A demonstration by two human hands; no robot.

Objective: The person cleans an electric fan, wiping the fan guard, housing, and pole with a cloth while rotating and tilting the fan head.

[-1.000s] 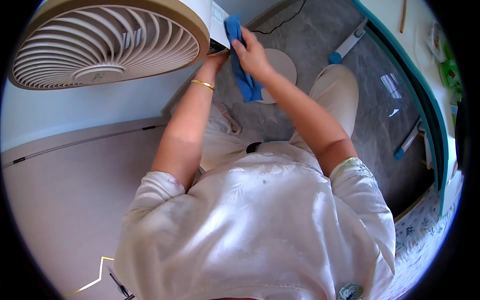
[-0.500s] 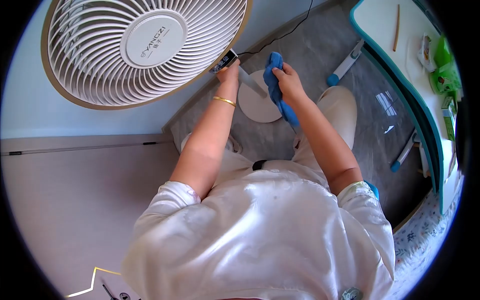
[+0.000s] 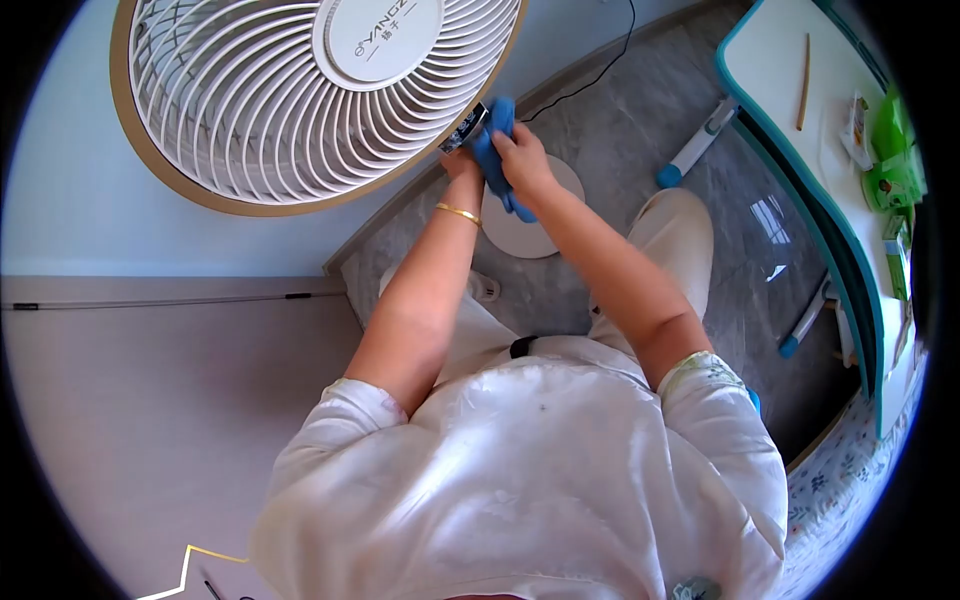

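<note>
A white fan (image 3: 385, 40) with a tan rim fills the upper left. My left hand (image 3: 462, 166) is at the fan's neck, just under the rim, its fingers mostly hidden behind the fan and the cloth. A blue cloth (image 3: 490, 160) is gripped in my right hand (image 3: 525, 165) and lies against the small dark control panel (image 3: 463, 131) below the rim. The fan's round pale base (image 3: 530, 235) stands on the floor beneath my hands.
At the right is a white table (image 3: 765, 60) with a teal edge, bearing a thin stick (image 3: 804, 82) and green packages (image 3: 890, 150). Its white legs (image 3: 700, 142) have blue feet. A black cord (image 3: 590, 86) runs along the grey floor.
My right hand has moved left with the blue cloth, from beside the fan's pole to the control panel. The fan appears higher and further right in view.
</note>
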